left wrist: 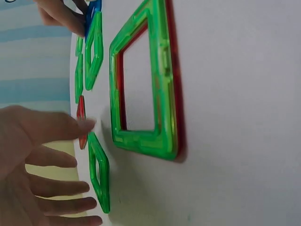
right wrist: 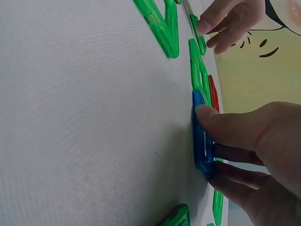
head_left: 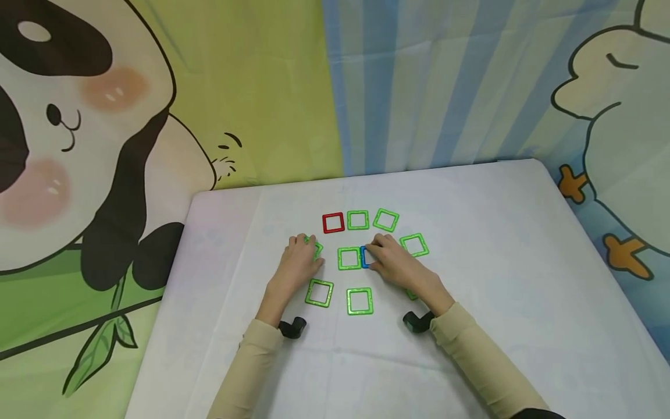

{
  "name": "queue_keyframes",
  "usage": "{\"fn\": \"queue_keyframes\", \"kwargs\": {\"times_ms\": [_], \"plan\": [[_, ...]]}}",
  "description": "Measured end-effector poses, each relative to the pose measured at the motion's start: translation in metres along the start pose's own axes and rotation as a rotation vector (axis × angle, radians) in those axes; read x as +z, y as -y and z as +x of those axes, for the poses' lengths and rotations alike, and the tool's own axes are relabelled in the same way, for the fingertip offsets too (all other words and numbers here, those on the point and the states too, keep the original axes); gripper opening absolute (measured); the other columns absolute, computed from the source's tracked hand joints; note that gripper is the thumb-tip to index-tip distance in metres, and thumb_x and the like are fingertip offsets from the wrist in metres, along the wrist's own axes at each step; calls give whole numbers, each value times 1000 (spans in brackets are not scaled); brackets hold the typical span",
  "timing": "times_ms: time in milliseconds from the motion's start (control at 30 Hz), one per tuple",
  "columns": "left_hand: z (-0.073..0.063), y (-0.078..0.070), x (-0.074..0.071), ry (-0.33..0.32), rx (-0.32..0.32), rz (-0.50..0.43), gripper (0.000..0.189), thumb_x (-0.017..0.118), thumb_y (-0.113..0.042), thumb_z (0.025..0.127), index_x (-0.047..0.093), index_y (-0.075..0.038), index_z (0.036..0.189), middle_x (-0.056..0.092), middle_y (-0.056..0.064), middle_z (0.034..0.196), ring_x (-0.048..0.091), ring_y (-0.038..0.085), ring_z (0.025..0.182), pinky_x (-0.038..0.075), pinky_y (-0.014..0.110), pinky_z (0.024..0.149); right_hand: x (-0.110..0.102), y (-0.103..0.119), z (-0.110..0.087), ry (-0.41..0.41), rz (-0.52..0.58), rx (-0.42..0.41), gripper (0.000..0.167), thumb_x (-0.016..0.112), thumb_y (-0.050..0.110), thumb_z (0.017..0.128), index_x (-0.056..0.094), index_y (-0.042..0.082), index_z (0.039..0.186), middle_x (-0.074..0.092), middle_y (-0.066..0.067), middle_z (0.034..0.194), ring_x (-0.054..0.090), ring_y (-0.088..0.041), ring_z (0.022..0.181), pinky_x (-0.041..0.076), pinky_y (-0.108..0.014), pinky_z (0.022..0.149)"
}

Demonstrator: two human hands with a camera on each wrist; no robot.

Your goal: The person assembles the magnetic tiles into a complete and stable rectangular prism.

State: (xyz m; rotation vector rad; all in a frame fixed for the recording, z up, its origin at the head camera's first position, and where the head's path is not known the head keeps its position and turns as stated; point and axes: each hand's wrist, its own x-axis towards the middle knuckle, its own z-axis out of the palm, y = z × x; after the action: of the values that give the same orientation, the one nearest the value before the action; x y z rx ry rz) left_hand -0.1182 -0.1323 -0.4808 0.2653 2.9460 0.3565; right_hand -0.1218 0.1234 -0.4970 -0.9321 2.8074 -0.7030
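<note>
My right hand (head_left: 396, 260) grips a blue square magnetic tile frame (right wrist: 201, 134) by its edges, thumb on the near side and fingers behind. One side of the blue tile touches a green square tile (head_left: 349, 259) in the middle of the group. My left hand (head_left: 297, 260) is over another green tile (head_left: 318, 249), partly hiding it. In the left wrist view its fingers (left wrist: 61, 207) are spread and fairly straight, beside that tile (left wrist: 99, 174) and not wrapped round it.
A red tile (head_left: 333, 223) and two green tiles (head_left: 358, 220) lie at the back. Further green tiles lie at the right (head_left: 414, 245) and front (head_left: 359, 301). The near left tile (left wrist: 164, 94) shows red beneath its green edge. Curtain-like printed cloth (head_left: 277, 93) stands behind the white table (head_left: 497, 244).
</note>
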Motion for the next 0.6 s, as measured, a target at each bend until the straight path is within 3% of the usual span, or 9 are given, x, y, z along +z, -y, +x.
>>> {"fn": "queue_keyframes", "kwargs": {"times_ms": [133, 400, 600], "plan": [[1, -3, 0, -8, -9, -6, 53, 70, -9, 94, 54, 9, 141, 59, 30, 127, 55, 44, 116, 53, 55, 94, -1, 2, 0, 5, 0, 7, 45, 75, 13, 95, 64, -5, 134, 60, -13, 122, 55, -27, 112, 52, -40, 96], [2, -4, 1, -33, 1, -18, 58, 68, 1, 89, 49, 11, 144, 58, 33, 130, 56, 45, 119, 54, 56, 94, -3, 3, 0, 24, 1, 26, 45, 75, 15, 95, 63, -4, 135, 59, -13, 123, 54, -27, 114, 51, -40, 97], [1, -4, 4, -47, 24, -74, 73, 62, 7, 85, 35, 13, 152, 49, 34, 137, 50, 44, 122, 52, 52, 97, -3, 3, 0, 29, 5, 31, 45, 74, 15, 96, 63, -4, 135, 60, -13, 124, 54, -27, 114, 52, -39, 97]]}}
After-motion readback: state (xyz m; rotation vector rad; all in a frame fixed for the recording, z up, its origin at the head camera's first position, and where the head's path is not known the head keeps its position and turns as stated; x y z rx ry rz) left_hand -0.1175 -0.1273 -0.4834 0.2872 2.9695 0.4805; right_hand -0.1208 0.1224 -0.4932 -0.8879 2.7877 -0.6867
